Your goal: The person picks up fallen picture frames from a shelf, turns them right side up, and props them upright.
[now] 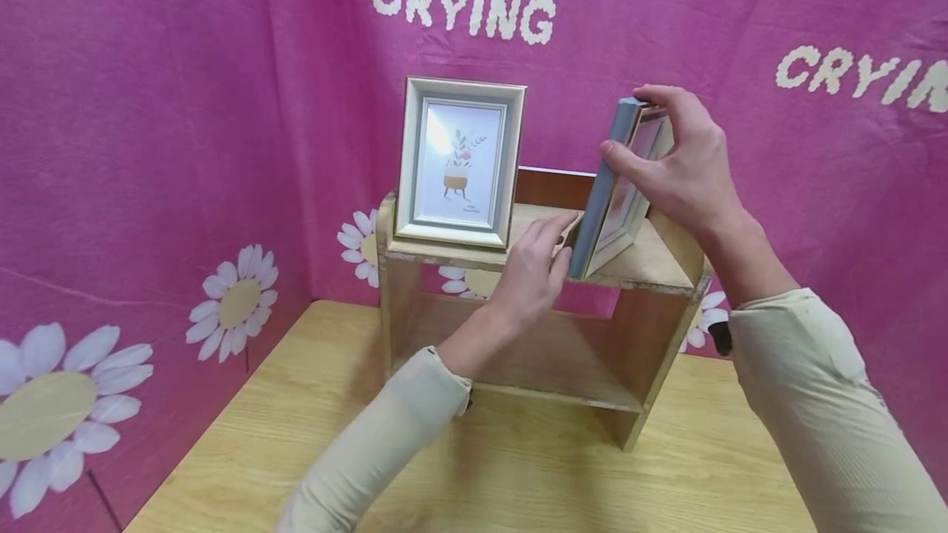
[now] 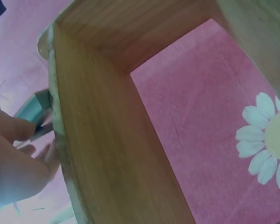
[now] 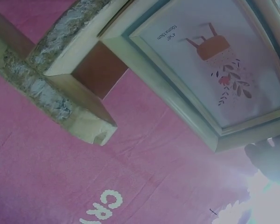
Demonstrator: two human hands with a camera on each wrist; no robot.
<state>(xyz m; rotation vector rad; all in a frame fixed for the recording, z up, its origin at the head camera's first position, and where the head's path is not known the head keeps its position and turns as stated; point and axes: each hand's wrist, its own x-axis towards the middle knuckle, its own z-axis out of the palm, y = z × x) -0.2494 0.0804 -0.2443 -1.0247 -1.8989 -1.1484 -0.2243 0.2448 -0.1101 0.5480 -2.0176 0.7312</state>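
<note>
A picture frame point(image 1: 625, 187), pale with a blue-grey edge, stands turned sideways on the right part of a wooden shelf's point(image 1: 666, 257) top board. My right hand point(image 1: 689, 163) grips its upper part, thumb on the near edge and fingers over the top. Low at its back, my left hand point(image 1: 533, 266) has curled fingers around a small dark piece, seemingly the frame's stand; the left wrist view shows these fingers point(image 2: 14, 128) at the shelf edge. The right wrist view shows the frame's printed picture point(image 3: 214, 60) of a potted plant.
A second picture frame point(image 1: 461, 163) stands upright on the left of the shelf top, facing me. The shelf stands on a wood-grain table point(image 1: 518, 475). Pink cloth point(image 1: 311, 48) with daisies and white letters hangs behind and to the left.
</note>
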